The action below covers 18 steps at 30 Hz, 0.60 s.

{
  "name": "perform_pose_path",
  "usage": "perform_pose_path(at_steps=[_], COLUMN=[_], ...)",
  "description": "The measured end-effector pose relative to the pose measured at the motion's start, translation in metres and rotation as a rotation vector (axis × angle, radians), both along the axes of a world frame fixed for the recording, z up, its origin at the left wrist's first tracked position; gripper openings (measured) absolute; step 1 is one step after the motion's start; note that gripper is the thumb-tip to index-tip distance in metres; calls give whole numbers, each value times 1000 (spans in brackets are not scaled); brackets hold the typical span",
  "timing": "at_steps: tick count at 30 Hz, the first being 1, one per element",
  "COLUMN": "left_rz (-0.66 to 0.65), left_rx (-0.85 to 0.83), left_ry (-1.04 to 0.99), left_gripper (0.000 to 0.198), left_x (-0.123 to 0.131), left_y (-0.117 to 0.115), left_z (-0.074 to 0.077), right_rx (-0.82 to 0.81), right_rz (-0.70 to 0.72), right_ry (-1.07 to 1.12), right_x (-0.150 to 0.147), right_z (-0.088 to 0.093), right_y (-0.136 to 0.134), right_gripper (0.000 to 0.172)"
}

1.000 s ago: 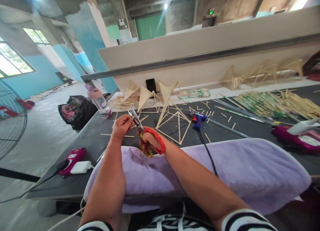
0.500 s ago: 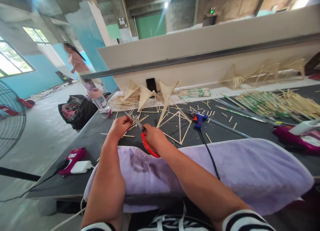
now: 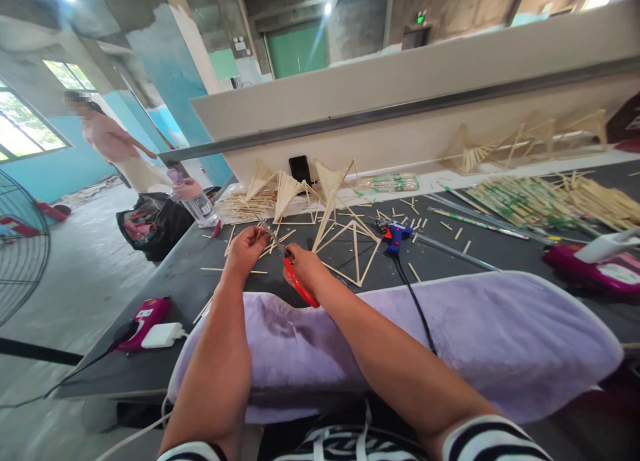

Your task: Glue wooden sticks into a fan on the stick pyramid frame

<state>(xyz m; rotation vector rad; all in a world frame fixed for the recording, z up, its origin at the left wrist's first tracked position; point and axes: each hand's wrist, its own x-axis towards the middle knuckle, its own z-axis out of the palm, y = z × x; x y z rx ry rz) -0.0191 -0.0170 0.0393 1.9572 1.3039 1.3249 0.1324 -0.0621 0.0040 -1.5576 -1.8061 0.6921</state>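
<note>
My right hand (image 3: 304, 266) grips a pair of scissors with red handles (image 3: 299, 284), the blades pointing up and to the left. Close to those blades, my left hand (image 3: 246, 249) is closed in a pinch; whatever lies between its fingertips is too small to make out. Thin wooden sticks (image 3: 281, 242) are scattered on the dark table (image 3: 215, 314) just beyond both hands. To the right of my right hand stands an open frame of glued sticks (image 3: 356, 254). A blue glue gun (image 3: 397, 234) lies beside that frame.
A lilac towel (image 3: 450, 321) covers the table's front edge. Stick models (image 3: 333, 181) and a phone (image 3: 300, 170) stand at the back. Bundled sticks (image 3: 530, 204) lie right. A bottle (image 3: 196, 201) and pink power strip (image 3: 145, 324) sit left. Another person (image 3: 113, 138) is beyond.
The scissor blades look closer together and point more steeply upward. My hands stay nearly in place. The person in the background has moved left.
</note>
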Motion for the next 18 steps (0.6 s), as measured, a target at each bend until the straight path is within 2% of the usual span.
perform_pose_path(at_steps=[3, 12, 18], left_rz=[-37, -33, -95], left_rx=[-13, 19, 2], left_ry=[-30, -12, -83], left_gripper=[20, 13, 9], left_x=[0, -4, -3], left_y=[2, 4, -2], left_z=[-3, -5, 0], right_rx=[14, -15, -10], right_rz=[14, 37, 73], right_ry=[-37, -166, -81], right_x=[0, 3, 0], right_z=[1, 7, 0], right_y=[-2, -8, 0], right_gripper=[34, 34, 44])
